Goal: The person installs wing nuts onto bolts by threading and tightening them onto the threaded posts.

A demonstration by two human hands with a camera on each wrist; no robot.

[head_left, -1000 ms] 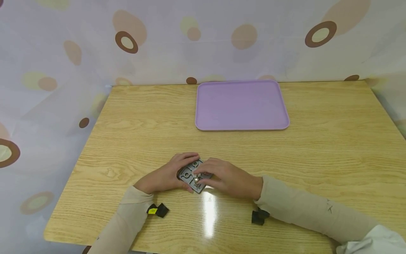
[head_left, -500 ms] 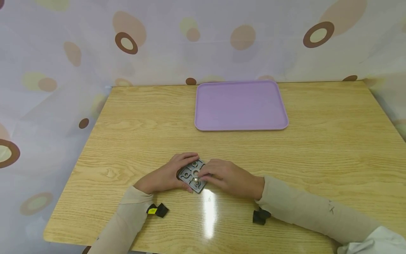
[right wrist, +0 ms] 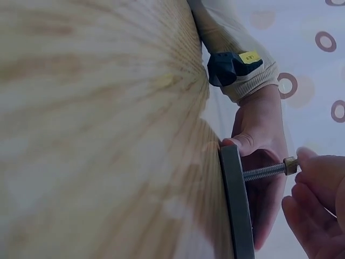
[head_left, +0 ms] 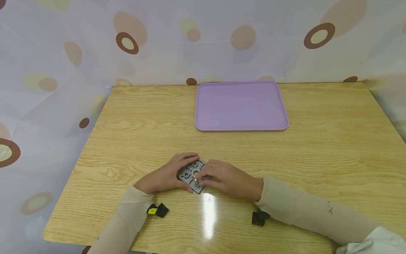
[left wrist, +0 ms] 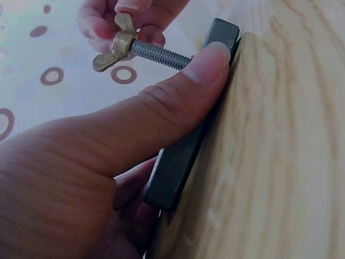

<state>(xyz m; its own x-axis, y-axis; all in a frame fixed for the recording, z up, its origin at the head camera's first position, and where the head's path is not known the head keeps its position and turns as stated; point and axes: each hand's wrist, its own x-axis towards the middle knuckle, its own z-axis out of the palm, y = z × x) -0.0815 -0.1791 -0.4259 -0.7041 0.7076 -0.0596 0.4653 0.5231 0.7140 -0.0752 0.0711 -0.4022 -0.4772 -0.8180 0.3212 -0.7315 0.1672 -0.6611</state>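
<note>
A square grey metal plate with round holes and recesses lies flat on the table. My left hand grips it from the left, thumb along the near edge and fingers at the far side. From the plate a threaded bolt sticks up, carrying a brass wing nut near its top end. My right hand reaches in from the right, its curled fingers at the wing nut. In the right wrist view, a fingertip meets the nut's side above the bolt's bare thread. Part of the plate is hidden under the right hand.
A purple tray lies farther back on the wooden table. Behind the table hangs a patterned cloth. Black straps with small blocks sit at both wrists, close to the tabletop.
The right fingers shifted slightly off the wing nut half a second ago, showing more of it, and are now back around it. The left hand and plate have stayed put.
</note>
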